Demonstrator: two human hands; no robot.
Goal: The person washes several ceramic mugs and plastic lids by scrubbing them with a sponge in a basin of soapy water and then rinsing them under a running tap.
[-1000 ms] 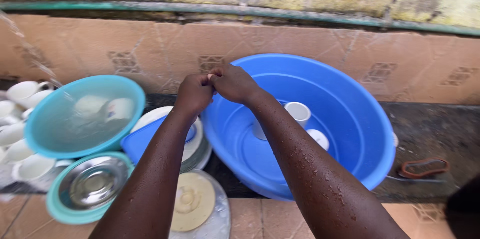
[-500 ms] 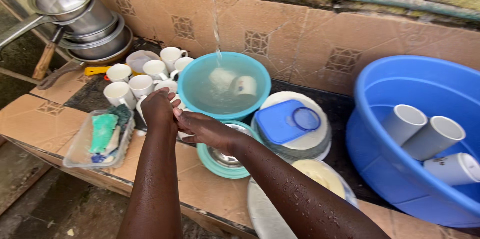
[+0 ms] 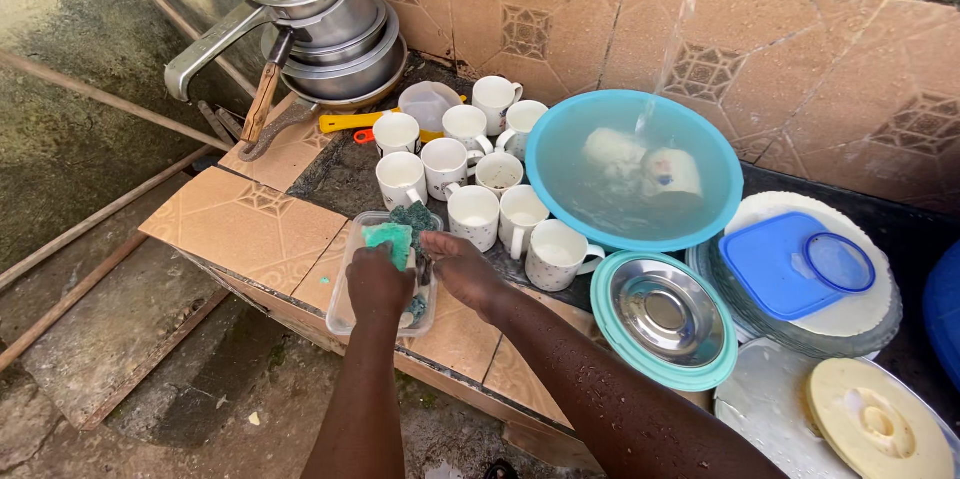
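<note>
While water is streaming down from twelve o'clock into a teal basin (image 3: 560, 199) with two white cups soaking inside, a person is leaning over a tiled desk (image 3: 250, 224) and both wet hands are reaching into a clear plastic tray (image 3: 345, 304) that is sitting at the desk's front edge, at about seven o'clock from the basin. The left hand (image 3: 378, 281) is pressing down on a green sponge (image 3: 388, 237) in the tray, fingers curled over it, though whether it is truly gripping is hard to tell. The right hand (image 3: 462, 269) is lying just beside it at three o'clock, fingers loosely bent and touching a dark scouring pad (image 3: 415, 217) at the tray's far end; it is not clearly closing on anything. A cluster of white mugs (image 3: 470, 184) is standing upright right behind the tray, between it and the basin. At ten o'clock, stacked steel pots (image 3: 320, 14) are resting against the tiled wall, with a wooden-handled tool (image 3: 262, 99) leaning beside them and a yellow utensil (image 3: 350, 122) lying near. At three o'clock from the hands, a steel bowl is nesting in a teal plate (image 3: 665, 319). Further right, a blue lid (image 3: 780, 264) is lying on stacked white plates (image 3: 850, 314), and a pale yellow lid (image 3: 875, 419) is lying at five o'clock.
</note>
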